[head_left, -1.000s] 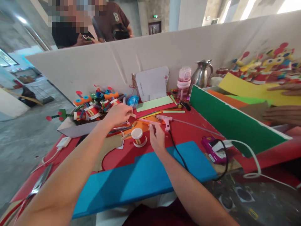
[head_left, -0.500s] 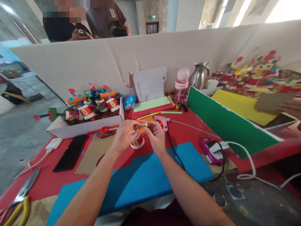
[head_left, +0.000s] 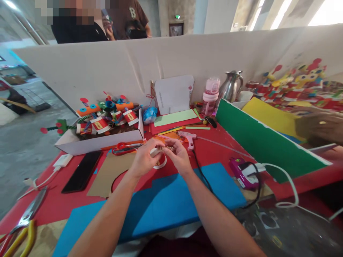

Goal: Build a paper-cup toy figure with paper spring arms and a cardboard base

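Between the fingertips of my left hand (head_left: 146, 157) and my right hand (head_left: 178, 156) is a small yellowish-brown paper strip (head_left: 165, 148), folded zigzag like a spring. Both hands are closed in a pinch, one at each end of it. Just beneath them stands a paper cup (head_left: 160, 164), red with a white rim, mostly covered by my fingers. A pink glue gun (head_left: 188, 138) lies right of my right hand, its black cord running toward me.
On the left are a white box (head_left: 100, 142) of paper-cup figures, a black phone (head_left: 81, 172) and large yellow-handled shears (head_left: 28, 228). A blue board (head_left: 171, 200) lies nearest me. At right are a green-sided box (head_left: 268, 142), a purple power block (head_left: 243, 175) and a co-worker's blurred arm.
The folded strip looks more stretched out between my fingers, and both hands sit slightly lower in the picture. At right, the co-worker's arm and brown card have moved and blurred.
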`<action>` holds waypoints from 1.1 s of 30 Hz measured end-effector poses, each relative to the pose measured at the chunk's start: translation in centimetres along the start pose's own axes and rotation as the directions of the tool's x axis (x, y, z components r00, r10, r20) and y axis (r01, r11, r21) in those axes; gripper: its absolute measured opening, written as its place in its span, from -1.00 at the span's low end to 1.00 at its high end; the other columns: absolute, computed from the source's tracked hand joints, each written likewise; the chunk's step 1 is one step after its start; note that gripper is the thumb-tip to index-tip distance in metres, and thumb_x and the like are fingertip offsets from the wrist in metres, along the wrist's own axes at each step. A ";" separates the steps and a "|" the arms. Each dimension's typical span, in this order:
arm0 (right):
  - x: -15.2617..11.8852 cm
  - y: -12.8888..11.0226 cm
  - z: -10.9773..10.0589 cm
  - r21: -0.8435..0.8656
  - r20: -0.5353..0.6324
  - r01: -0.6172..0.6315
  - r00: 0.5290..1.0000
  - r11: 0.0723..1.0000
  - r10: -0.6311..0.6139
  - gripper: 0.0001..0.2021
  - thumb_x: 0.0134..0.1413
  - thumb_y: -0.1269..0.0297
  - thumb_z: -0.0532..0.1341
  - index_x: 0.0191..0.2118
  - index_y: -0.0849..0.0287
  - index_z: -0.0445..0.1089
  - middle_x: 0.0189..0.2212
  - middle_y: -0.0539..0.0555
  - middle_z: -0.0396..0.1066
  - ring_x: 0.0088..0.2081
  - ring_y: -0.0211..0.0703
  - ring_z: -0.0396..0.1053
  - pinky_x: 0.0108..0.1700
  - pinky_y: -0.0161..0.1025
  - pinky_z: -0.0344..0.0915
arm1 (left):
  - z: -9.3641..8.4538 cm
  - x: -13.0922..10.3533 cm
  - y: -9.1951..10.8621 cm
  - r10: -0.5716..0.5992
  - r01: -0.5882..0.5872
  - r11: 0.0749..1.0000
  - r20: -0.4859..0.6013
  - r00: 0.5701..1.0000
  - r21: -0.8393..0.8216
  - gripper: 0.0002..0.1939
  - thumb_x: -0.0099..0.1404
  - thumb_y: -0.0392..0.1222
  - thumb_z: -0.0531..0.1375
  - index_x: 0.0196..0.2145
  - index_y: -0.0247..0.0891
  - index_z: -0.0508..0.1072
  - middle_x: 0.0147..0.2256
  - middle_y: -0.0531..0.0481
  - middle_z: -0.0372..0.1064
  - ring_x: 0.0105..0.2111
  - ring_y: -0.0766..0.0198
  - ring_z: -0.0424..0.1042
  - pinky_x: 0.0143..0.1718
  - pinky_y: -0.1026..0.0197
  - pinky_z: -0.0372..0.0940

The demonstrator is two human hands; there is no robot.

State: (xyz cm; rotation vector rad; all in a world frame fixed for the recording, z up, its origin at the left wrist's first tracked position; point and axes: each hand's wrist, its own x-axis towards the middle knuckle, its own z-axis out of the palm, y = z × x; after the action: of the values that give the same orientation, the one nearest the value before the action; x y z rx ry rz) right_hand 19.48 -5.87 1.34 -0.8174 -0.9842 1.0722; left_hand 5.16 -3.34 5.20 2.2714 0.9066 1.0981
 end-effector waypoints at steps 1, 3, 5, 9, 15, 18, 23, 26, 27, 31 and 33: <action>0.0 0.0 0.0 0.011 0.012 -0.018 1.000 1.000 0.018 -0.69 -0.12 0.09 0.38 -0.24 0.08 0.40 -0.29 0.01 0.43 -0.24 -0.20 0.38 -0.16 -0.24 0.37 | 0.1 0.0 0.1 -0.014 0.013 1.000 -0.007 1.000 -0.014 -0.86 0.19 -0.28 0.16 -0.24 -0.21 0.42 -0.25 -0.02 0.44 -0.23 0.23 0.43 -0.15 0.18 0.31; -0.1 0.1 0.1 0.064 0.031 -0.056 0.998 0.996 0.054 -0.72 -0.11 0.08 0.37 -0.28 0.09 0.40 -0.34 -0.01 0.43 -0.27 -0.21 0.39 -0.17 -0.23 0.37 | 0.3 -0.1 0.2 -0.068 0.067 0.994 -0.017 0.998 -0.090 -0.85 0.19 -0.26 0.17 -0.23 -0.22 0.41 -0.26 -0.03 0.43 -0.25 0.24 0.42 -0.17 0.18 0.32; -0.1 0.0 0.1 0.128 0.039 -0.095 0.995 0.987 0.091 -0.73 -0.09 0.08 0.37 -0.30 0.08 0.40 -0.37 -0.02 0.44 -0.30 -0.21 0.41 -0.17 -0.22 0.39 | 0.4 -0.2 0.2 -0.128 0.122 0.970 -0.016 0.992 -0.210 -0.82 0.18 -0.21 0.21 -0.22 -0.24 0.40 -0.25 -0.04 0.42 -0.27 0.25 0.42 -0.20 0.20 0.34; -0.1 -0.4 0.2 0.175 0.009 -0.129 0.992 0.976 0.129 -0.70 -0.12 0.03 0.37 -0.32 0.09 0.39 -0.37 -0.01 0.46 -0.32 -0.20 0.42 -0.16 -0.19 0.41 | 0.3 -0.3 0.1 -0.201 0.179 0.924 -0.030 0.979 -0.337 -0.75 0.13 -0.15 0.27 -0.22 -0.25 0.41 -0.24 -0.08 0.43 -0.22 0.21 0.42 -0.19 0.18 0.35; -0.1 -0.1 0.0 0.231 0.082 -0.182 0.982 0.956 0.167 -0.69 -0.13 0.04 0.38 -0.32 0.09 0.37 -0.40 -0.05 0.42 -0.39 -0.28 0.38 -0.18 -0.24 0.39 | 0.3 -0.3 -0.1 -0.174 0.150 0.956 -0.079 0.981 -0.252 -0.83 0.18 -0.12 0.26 -0.27 -0.22 0.48 -0.29 -0.02 0.45 -0.28 0.25 0.41 -0.16 0.18 0.30; -0.1 0.2 0.0 0.268 0.128 -0.213 0.974 0.939 0.184 -0.69 -0.13 0.07 0.39 -0.31 0.09 0.36 -0.39 -0.06 0.42 -0.39 -0.29 0.38 -0.20 -0.26 0.38 | 0.5 -0.2 -0.3 -0.145 0.119 0.963 -0.095 0.985 -0.244 -0.86 0.20 -0.12 0.25 -0.31 -0.22 0.50 -0.31 -0.02 0.44 -0.29 0.26 0.39 -0.19 0.18 0.29; -0.3 0.1 0.5 0.247 0.160 -0.208 0.972 0.946 0.172 -0.65 -0.15 0.01 0.38 -0.30 0.08 0.34 -0.36 -0.05 0.43 -0.34 -0.26 0.40 -0.21 -0.26 0.38 | 0.6 -0.4 0.0 -0.140 0.103 0.946 -0.104 0.985 -0.307 -0.85 0.19 -0.12 0.26 -0.32 -0.23 0.49 -0.19 -0.09 0.46 -0.12 0.17 0.42 -0.04 0.10 0.29; 0.0 -0.7 -0.1 0.083 0.023 -0.099 0.995 0.992 0.097 -0.65 -0.04 -0.09 0.27 -0.29 0.08 0.34 -0.29 0.01 0.44 -0.27 -0.22 0.41 -0.19 -0.25 0.38 | 0.5 -0.6 0.6 -0.171 0.083 0.895 -0.164 0.972 -0.439 -0.82 0.20 -0.10 0.24 -0.28 -0.22 0.42 -0.14 -0.13 0.47 -0.07 0.13 0.43 -0.02 0.05 0.31; 0.3 -1.1 -0.7 -0.012 -0.044 -0.065 0.997 0.998 0.065 -0.66 0.01 -0.10 0.22 -0.29 0.09 0.34 -0.29 0.03 0.45 -0.26 -0.21 0.42 -0.21 -0.26 0.38 | 0.4 -0.6 0.8 -0.183 0.075 0.876 -0.184 0.966 -0.477 -0.82 0.20 -0.10 0.24 -0.28 -0.22 0.40 -0.16 -0.13 0.48 -0.08 0.13 0.44 -0.04 0.06 0.32; 1.9 -2.9 -4.9 -0.573 -0.142 -0.055 0.989 0.817 -0.034 -0.76 0.03 0.04 0.22 -0.33 0.12 0.34 -0.31 0.07 0.48 -0.28 -0.17 0.43 -0.25 -0.27 0.34 | 0.2 -0.7 1.2 -0.249 0.130 0.845 -0.166 0.954 -0.519 -0.79 0.16 -0.08 0.26 -0.30 -0.25 0.40 -0.30 -0.09 0.49 -0.26 0.21 0.47 -0.23 0.18 0.36; 2.9 -3.5 -6.8 -0.805 -0.246 -0.202 0.969 0.557 -0.004 -0.80 0.04 0.11 0.22 -0.39 0.13 0.32 -0.39 0.09 0.49 -0.27 -0.12 0.45 -0.28 -0.28 0.30 | 0.2 -0.8 1.1 -0.279 0.183 0.846 -0.124 0.952 -0.500 -0.76 0.13 -0.06 0.28 -0.33 -0.26 0.42 -0.36 -0.04 0.46 -0.36 0.27 0.44 -0.33 0.24 0.35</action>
State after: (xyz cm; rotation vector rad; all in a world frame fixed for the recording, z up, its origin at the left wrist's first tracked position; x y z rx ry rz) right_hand 27.48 -4.57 2.79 -1.7606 -1.2673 0.5230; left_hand 5.34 -4.64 5.40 1.6223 0.8368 1.2799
